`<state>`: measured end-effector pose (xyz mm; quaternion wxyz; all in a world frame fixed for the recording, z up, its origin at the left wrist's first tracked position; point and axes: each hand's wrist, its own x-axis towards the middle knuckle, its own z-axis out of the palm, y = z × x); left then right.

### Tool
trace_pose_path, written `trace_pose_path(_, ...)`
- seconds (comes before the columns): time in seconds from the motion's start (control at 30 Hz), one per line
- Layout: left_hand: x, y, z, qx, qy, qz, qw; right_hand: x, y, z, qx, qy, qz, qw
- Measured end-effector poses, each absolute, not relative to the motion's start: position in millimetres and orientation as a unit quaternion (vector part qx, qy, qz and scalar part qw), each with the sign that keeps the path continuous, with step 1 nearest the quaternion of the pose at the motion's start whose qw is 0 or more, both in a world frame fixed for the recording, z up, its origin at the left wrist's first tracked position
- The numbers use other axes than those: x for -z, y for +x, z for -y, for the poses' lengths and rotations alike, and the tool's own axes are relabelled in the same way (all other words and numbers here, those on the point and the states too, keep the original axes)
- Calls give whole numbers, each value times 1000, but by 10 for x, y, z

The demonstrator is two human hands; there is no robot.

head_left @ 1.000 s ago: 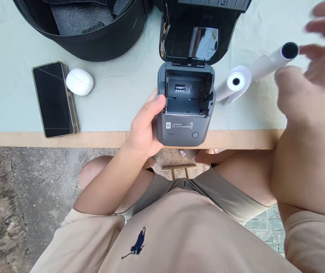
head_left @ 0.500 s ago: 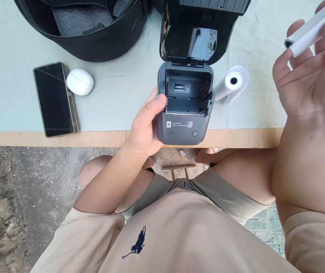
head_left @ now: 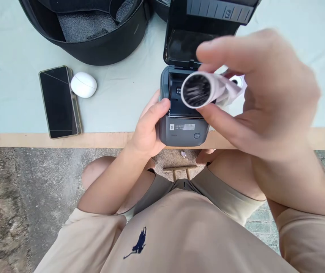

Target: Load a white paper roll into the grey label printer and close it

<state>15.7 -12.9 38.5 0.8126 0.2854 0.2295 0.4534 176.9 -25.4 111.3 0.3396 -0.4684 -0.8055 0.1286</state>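
Dark grey plastic is seen at the centre, smooth and boxy with rounded corners: a printer placed at the near wooden edge of the table, its glossy black lid raised toward the far side. Its left wall is gripped by the left hand, the thumb pressed against the rim; the other fingers are mostly hidden behind the body, so how they are set cannot be told. And over the printer's right half, a white roll is pinched by the right hand, thumb on the near side, fingers on the far side, the outermost fingers lost in blur. The roll's round, dark, ribbed end is pointed toward the camera; just to its right a creased white flap is shown. Behind, a second roll is largely covered by the hand. Pale green cloth, faintly wrinkled, is spread beneath it all. On the left, a flat, shiny black phone is laid beside a smooth white egg-shaped case, and farther off a curved black zippered bag is lined with speckled grey foam. Counted up: two rolls, two hands, one printer, one phone, one egg-shaped case.
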Motion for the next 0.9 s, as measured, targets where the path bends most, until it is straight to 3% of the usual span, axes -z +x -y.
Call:
trace_pose_path(0.1,-344,151,138,-457,305,-218,806,-1101,1710,257,-102,-450,833,306)
trace_pose_path(0.57,-419,150,157,-446,318,-279,789,-1042,1746,255,-58,-466,831,297)
trace_pose_path(0.9,-453,160,181,-420,347,-295,785,-1001,1784,201,-66,-520,825,212)
